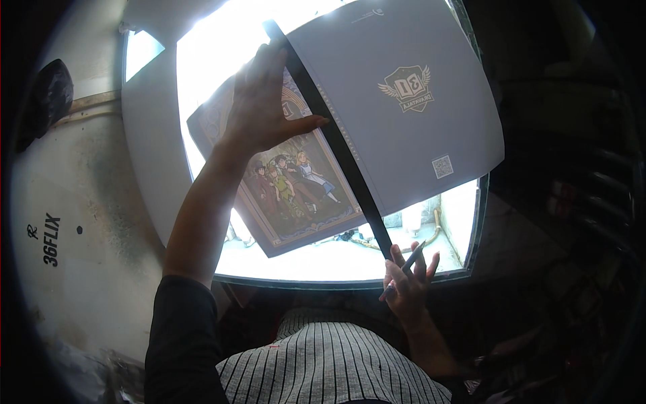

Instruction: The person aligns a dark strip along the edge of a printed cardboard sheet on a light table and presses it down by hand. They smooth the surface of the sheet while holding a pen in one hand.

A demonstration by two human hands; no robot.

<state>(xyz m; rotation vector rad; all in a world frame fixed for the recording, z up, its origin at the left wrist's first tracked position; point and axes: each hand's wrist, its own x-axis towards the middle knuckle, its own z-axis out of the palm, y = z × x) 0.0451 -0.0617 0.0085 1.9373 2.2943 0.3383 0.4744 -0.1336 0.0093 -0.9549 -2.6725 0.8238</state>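
Note:
A wide cover sheet (431, 145) lies aslant on a brightly lit glass-topped table (323, 264). Its left part carries a framed picture of several costumed figures (294, 183); its right part is plain grey with a winged emblem and a small square code. Across the sheet, from far left to near right, runs a dark straight strip like a ruler (343, 145). My left hand (259, 108) lies on the sheet and strip, fingers stretched forward and thumb spread onto the strip. At the strip's near end, my right hand (406, 283) holds a slim dark pen-like tool (413, 256) between its fingers.
Left of the glass is a pale, stained surface (101, 222) with dark lettering. A dark plastic-like bundle (50, 97) sits at far left, near a thin tan rod or cable (87, 108). The glass has a dark frame edge (479, 225) on the right. Dim clutter fills the right.

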